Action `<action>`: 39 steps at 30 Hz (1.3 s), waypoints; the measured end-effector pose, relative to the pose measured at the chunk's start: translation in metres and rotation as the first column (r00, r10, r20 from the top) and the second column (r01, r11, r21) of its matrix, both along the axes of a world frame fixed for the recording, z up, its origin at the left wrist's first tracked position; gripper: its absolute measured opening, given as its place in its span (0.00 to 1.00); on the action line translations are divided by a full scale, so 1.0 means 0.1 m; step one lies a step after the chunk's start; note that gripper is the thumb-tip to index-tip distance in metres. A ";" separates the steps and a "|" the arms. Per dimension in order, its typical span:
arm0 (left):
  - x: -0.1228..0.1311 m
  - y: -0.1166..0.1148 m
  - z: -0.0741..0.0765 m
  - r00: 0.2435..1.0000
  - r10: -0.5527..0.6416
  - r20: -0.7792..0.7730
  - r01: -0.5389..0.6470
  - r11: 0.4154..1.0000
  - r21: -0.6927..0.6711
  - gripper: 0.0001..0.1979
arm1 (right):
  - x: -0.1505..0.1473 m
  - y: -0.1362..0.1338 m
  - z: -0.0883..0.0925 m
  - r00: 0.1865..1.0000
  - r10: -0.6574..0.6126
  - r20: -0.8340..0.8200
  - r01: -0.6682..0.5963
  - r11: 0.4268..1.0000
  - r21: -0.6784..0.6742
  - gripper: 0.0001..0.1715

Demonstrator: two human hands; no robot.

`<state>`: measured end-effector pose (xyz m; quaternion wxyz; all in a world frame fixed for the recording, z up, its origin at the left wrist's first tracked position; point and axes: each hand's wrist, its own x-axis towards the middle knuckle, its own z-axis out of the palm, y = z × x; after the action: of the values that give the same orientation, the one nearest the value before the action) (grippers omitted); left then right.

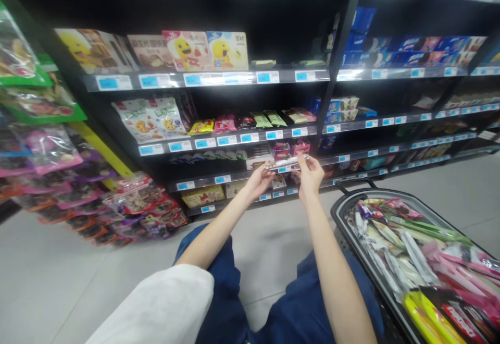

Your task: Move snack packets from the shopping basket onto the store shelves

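Both my hands are raised in front of the lower shelves, with a slim, pale snack packet stretched level between them. My left hand pinches its left end. At its right end, my right hand grips with thumb and fingers. The packet is seen nearly edge-on, so its print cannot be read. Just behind it on the shelf are pink and purple snack packs and a white box, partly covered by my hands. To my right stands a shopping basket full of wrapped snacks.
Shelf rows with price tags run across the front, holding biscuit boxes, white pouches and small bright packets. Hanging bagged snacks crowd the left side. Grey floor tiles show between my knees.
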<state>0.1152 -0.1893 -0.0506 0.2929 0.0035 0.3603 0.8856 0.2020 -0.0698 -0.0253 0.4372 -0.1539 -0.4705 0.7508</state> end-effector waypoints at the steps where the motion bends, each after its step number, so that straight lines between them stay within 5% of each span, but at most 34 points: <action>1: 0.00 -0.01 0.00 0.995 -0.044 -0.085 0.042 0.999 -0.035 0.08 | 0.00 0.02 0.00 1.000 -0.008 0.007 0.008 1.000 -0.012 0.31; 7: 0.04 -0.15 0.05 0.752 -0.398 -0.525 0.262 0.912 -0.316 0.17 | 0.01 0.10 0.00 0.999 -0.024 0.042 0.026 0.999 -0.044 0.30; 13: 0.14 -0.18 0.05 0.563 -0.613 -0.554 0.323 0.781 -0.535 0.13 | -0.01 0.04 -0.01 0.996 -0.038 0.078 0.039 0.999 -0.019 0.30; 19: 0.15 -0.14 -0.05 0.416 -0.672 -0.612 0.286 0.736 -0.613 0.13 | -0.03 0.01 -0.03 0.997 -0.038 0.063 0.038 0.999 0.008 0.26; 26: 0.42 -0.01 -0.23 0.472 -0.659 -0.586 0.334 0.749 -0.573 0.18 | 0.01 0.04 -0.04 0.972 0.175 0.156 -0.186 0.981 0.056 0.23; 30: 0.75 0.12 -0.48 0.599 -0.566 -0.566 0.306 0.815 -0.492 0.19 | 0.10 0.03 -0.07 0.794 0.493 0.355 -0.567 0.812 0.141 0.22; 34: 1.02 0.23 -0.71 0.747 -0.477 -0.464 0.298 0.863 -0.407 0.23 | 0.14 0.01 -0.10 0.611 0.625 0.486 -0.772 0.605 0.193 0.19; 39: 1.07 0.29 -0.82 0.794 -0.445 -0.414 0.300 0.880 -0.369 0.23 | 0.13 0.02 -0.11 0.604 0.617 0.504 -0.780 0.586 0.217 0.20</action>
<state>0.2227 -0.1601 -0.1322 0.3603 0.2558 0.5374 0.7183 0.2147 -0.0677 -0.0365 0.0214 0.0046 -0.7149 0.6989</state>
